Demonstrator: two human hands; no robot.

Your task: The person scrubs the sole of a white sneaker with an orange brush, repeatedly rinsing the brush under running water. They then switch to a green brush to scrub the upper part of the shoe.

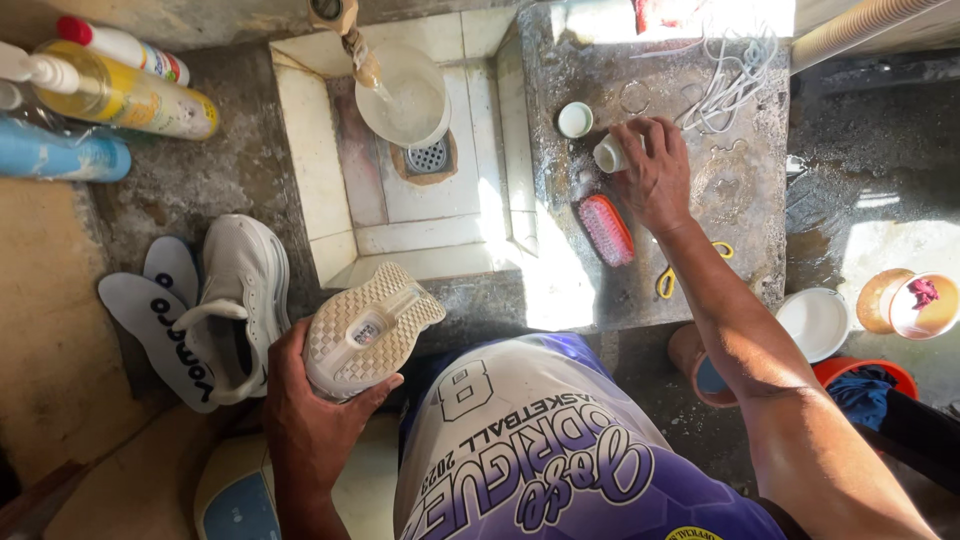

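Observation:
My left hand (310, 410) grips a white shoe (368, 328) held sole up in front of the tiled wash basin (310, 150). My right hand (655, 170) reaches over the concrete counter (740, 210) and closes on a small white bottle (608, 155). The bottle's round white cap (575, 119) lies just left of it. A pink scrub brush (607, 229) rests on the counter below the hand. Water runs from a tap (345, 25) into a white bowl (405, 95) in the basin.
A second white shoe (240, 300) and two insoles (160, 320) lie at left. Cleaning bottles (120, 90) lie at top left. Yellow-handled scissors (668, 280) and a white cord (735, 75) sit on the counter. Buckets and tubs (815, 325) stand at right.

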